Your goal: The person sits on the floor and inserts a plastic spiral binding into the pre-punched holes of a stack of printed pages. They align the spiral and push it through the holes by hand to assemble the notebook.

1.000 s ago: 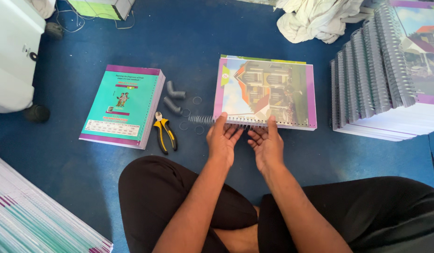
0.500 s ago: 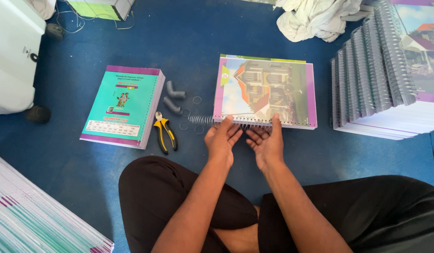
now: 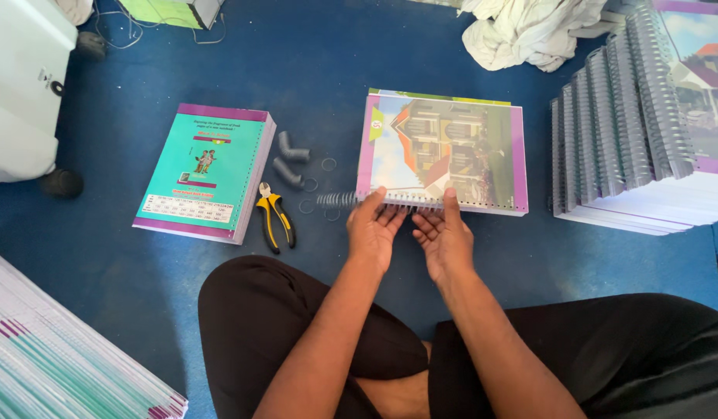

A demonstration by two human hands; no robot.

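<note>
Our left hand (image 3: pixel 374 229) and right hand (image 3: pixel 444 237), fingers half open, press on one house-cover notebook (image 3: pixel 444 147) at its wire spiral (image 3: pixel 390 202). On the blue floor (image 3: pixel 335 62) we count one green book (image 3: pixel 204 171), one pair of yellow pliers (image 3: pixel 275 217) and two grey tubes (image 3: pixel 290 159).

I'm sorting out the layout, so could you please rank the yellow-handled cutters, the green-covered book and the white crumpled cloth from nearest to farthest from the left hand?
From the left hand, in the head view:
1. Yellow-handled cutters, just left of it on the floor.
2. Green-covered book, farther left, beyond the cutters.
3. White crumpled cloth, far off at the top right.
</note>
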